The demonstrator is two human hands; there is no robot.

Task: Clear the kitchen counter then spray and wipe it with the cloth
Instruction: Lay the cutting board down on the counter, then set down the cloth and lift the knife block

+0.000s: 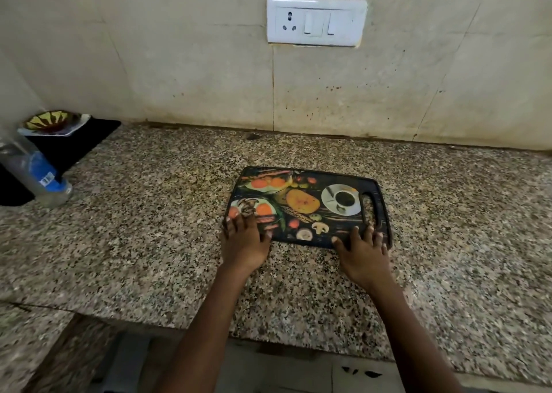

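Board first: the printed cutting board [309,204] lies flat on the speckled counter [149,243], and it looks like thin, stiff plastic, so you can expect it to be light and rigid, not likely to flex or break. Judge the glossy printed face as slick, and the flat underside as likely to cling to the stone, so a straight lift from above will probably slip. Better to get fingertips under the near edge, or hook through the handle slot [370,210], which sits just beyond your right fingers.

Your left hand [245,240] rests on the board's near left corner, its fingers [239,219] straight and slightly spread, lying flat on the print with nothing curled round the edge. Your right hand [363,253] does the same at the near right corner, its fingers [355,233] splayed and flat, tips touching the board's surface beside the slot. Neither hand grips anything; both only press or rest. Whether any fingertip has caught under the rim, you cannot tell from this view.

Well off to the left of your left fingers stand a clear plastic bottle [38,177] with a blue label and a patterned dish [52,122] on a dark mat [89,138]. They likely need moving too. No cloth or spray shows here, so the wiping is still ahead of you.
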